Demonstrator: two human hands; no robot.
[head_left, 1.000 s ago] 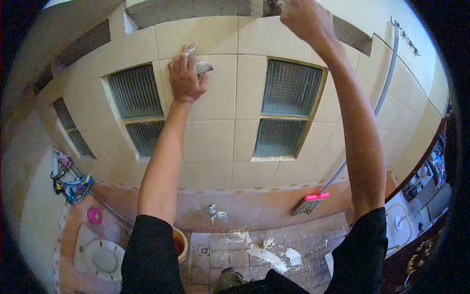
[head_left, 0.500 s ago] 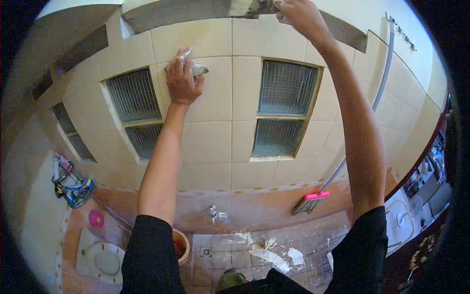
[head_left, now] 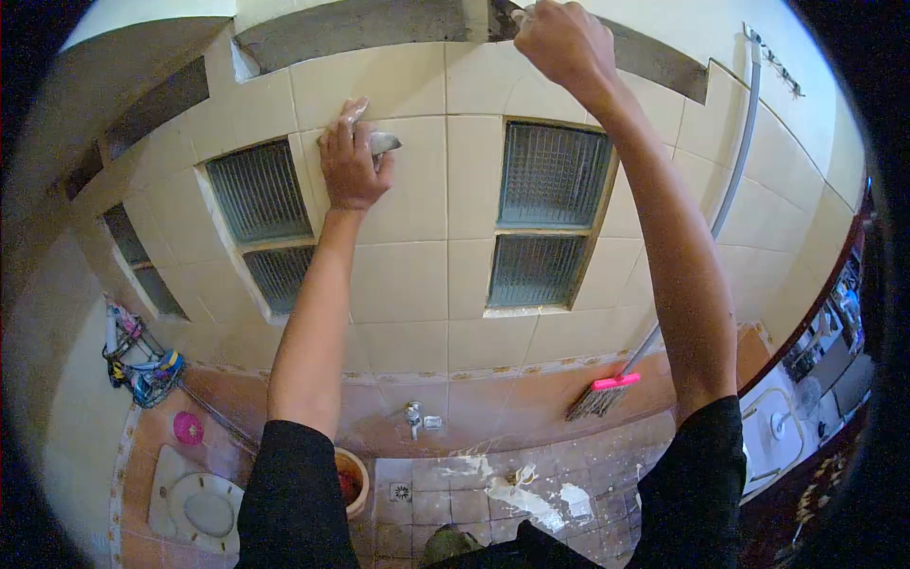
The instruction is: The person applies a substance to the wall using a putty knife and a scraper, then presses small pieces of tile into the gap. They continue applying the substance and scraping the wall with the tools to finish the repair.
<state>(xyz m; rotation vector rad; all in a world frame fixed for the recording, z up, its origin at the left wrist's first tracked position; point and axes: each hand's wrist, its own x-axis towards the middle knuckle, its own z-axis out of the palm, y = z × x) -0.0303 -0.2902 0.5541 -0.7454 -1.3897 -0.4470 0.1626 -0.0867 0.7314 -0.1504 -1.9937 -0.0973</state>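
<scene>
My right hand (head_left: 567, 49) is closed high up at the grey recessed band (head_left: 370, 33) above the tiles. A pale end of what it holds shows beside the fingers, with a dark patch to its left; its kind is hidden. Against the cream tiled wall (head_left: 398, 275), my left hand (head_left: 354, 166) has white paste on its fingers. A whitish lump-like object with a grey pointed end (head_left: 384, 143) sticks out between its thumb and fingers.
Glass-block windows (head_left: 555, 175) flank the middle tiles. Below are a tap (head_left: 413, 417), an orange bucket (head_left: 353, 479), a toilet (head_left: 204, 507) and a pink-headed broom (head_left: 614, 382). White splashes (head_left: 526, 498) mark the tiled floor. A sink (head_left: 773, 427) stands right.
My right hand has moved left and slightly down along the grey band. My left hand stays at nearly the same place on the wall, still with the whitish object.
</scene>
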